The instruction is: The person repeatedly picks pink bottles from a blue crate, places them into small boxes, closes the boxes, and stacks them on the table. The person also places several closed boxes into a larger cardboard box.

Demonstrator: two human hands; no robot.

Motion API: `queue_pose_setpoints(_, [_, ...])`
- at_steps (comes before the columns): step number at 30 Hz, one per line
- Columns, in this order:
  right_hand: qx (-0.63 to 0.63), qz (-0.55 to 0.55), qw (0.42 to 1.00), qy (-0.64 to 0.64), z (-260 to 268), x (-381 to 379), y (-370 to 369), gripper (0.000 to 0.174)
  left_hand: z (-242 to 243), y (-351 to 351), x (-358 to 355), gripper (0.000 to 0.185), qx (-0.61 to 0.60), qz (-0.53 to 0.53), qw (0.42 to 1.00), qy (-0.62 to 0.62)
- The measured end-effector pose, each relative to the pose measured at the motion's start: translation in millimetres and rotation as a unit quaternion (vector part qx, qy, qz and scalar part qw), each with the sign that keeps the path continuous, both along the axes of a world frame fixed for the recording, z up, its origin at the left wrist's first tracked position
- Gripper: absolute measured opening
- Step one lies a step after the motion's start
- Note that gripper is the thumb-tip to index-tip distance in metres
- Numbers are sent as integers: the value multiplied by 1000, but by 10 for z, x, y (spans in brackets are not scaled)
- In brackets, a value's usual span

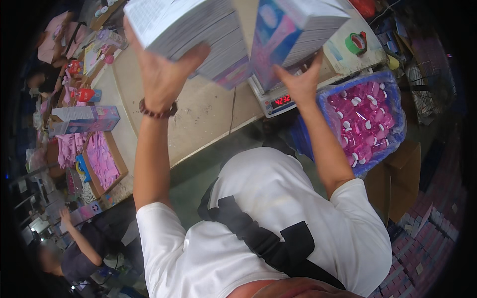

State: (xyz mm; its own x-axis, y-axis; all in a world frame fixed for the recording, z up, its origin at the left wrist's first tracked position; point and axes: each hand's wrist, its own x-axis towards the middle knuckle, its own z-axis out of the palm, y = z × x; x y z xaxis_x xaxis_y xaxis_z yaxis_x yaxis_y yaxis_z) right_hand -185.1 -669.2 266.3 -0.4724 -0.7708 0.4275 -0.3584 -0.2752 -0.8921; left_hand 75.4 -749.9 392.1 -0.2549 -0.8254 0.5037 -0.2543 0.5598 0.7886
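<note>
My left hand (164, 74), with a beaded bracelet at its wrist, grips a large white block of stacked flat boxes or printed packs (197, 41), raised above the table. My right hand (302, 82) holds the lower end of a second stack (290, 33) with a blue and pink printed side; it is tilted. Under and behind this stack is a digital scale (275, 102) with a lit red display, at the front edge of the worktable (193, 119). Whether the right stack touches the scale cannot be told. Parts of both hands' fingers are hidden behind the stacks.
Right of the table, a blue crate (398, 111) holds pink bottles with white caps, beside an open cardboard box (395, 186). Green tape (356, 43) lies at the back right. At left are a printed box (93, 119) and a carton of pink pieces (102, 160). Other people are at left.
</note>
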Motion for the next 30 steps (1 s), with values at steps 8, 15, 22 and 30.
queue_pose_setpoints(8, [-62, -42, 996, -56, 327, -1148, 157, 105, -326, -159, -1292, 118, -24, -99, 990, 93])
queue_pose_setpoints(15, [-59, -16, 994, -93, 277, -1660, 199, 104, -831, 23, -942, 112, 155, -109, 981, -37])
queue_pose_setpoints(22, [-37, 22, 995, -93, 104, -1923, 79, 105, -1415, 212, -757, 94, 225, -21, 968, -106])
queue_pose_setpoints(30, [41, 4, 995, -96, 16, -1925, 39, 106, -1651, 177, -647, 73, 281, -41, 955, -88])
